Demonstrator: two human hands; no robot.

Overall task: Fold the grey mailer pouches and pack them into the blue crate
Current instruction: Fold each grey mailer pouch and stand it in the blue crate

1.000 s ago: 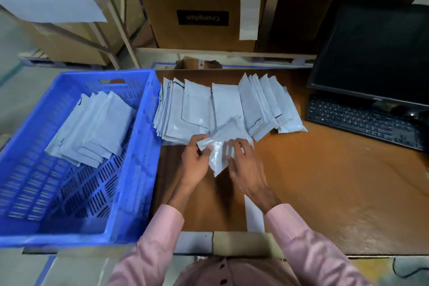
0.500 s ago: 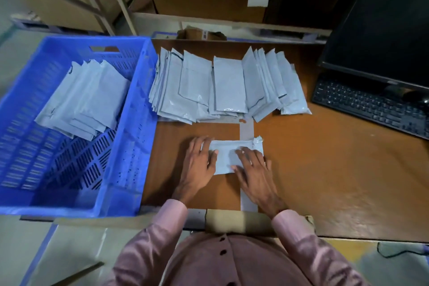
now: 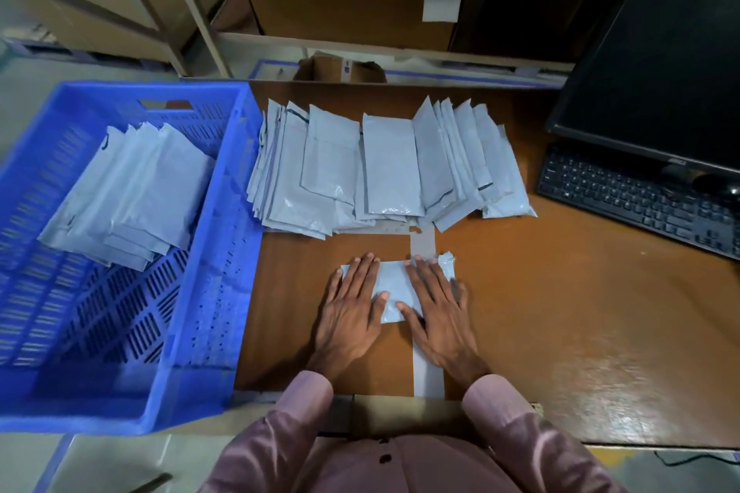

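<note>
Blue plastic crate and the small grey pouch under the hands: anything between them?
Head view: only bare brown tabletop separates the blue plastic crate from the pouch; the left hand covers its crate-side end.

Dim, cool indoor light falls from above, leaving the shelf recess at the top murky. The brown worktop [image 3: 560, 312] shows a soft mottled glare at its lower right. The wide lens bows straight edges outward, most at the blue crate [image 3: 208, 332] and the monitor [image 3: 660, 72]. Fine detail is soft throughout, and smeared toward the corners
</note>
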